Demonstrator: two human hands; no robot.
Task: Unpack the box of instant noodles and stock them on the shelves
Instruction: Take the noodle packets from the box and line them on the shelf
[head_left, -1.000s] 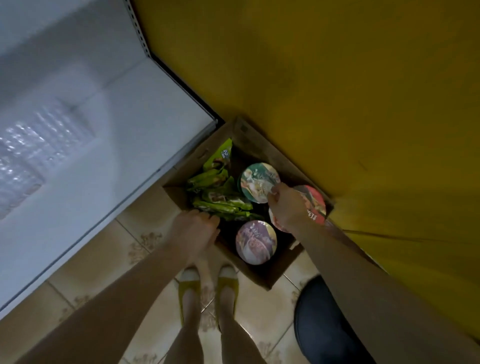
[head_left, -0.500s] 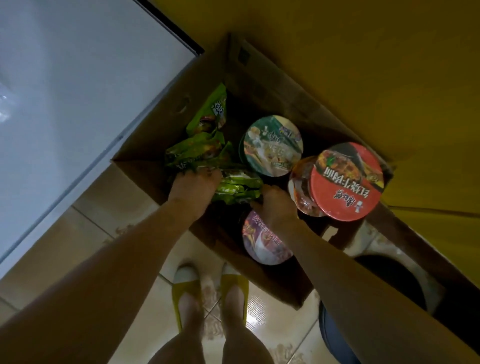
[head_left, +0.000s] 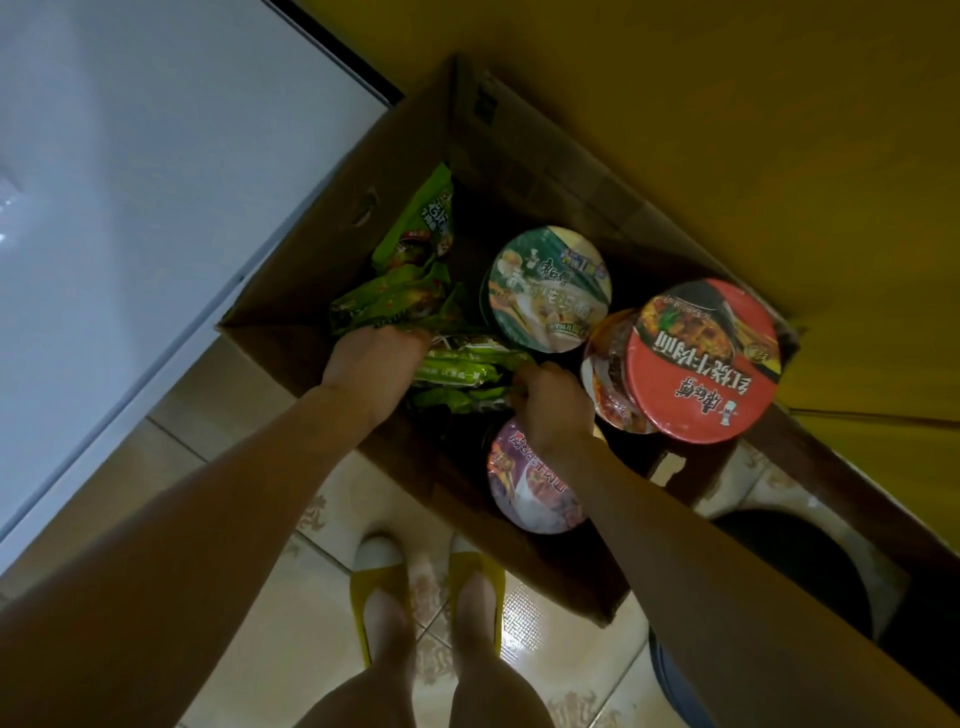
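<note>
Head view shows the left hand (head_left: 374, 358) and the right hand (head_left: 553, 402) curled around opposite ends of the green noodle packets (head_left: 467, 371), which lie inside the cardboard box (head_left: 291, 312) on the floor beside the white shelf (head_left: 156, 208). Squeezing both ends evenly should lift the packets as one stack. They need to come up clear of the green cup (head_left: 550, 288) and the red cup (head_left: 704, 361) just beside them.
</note>
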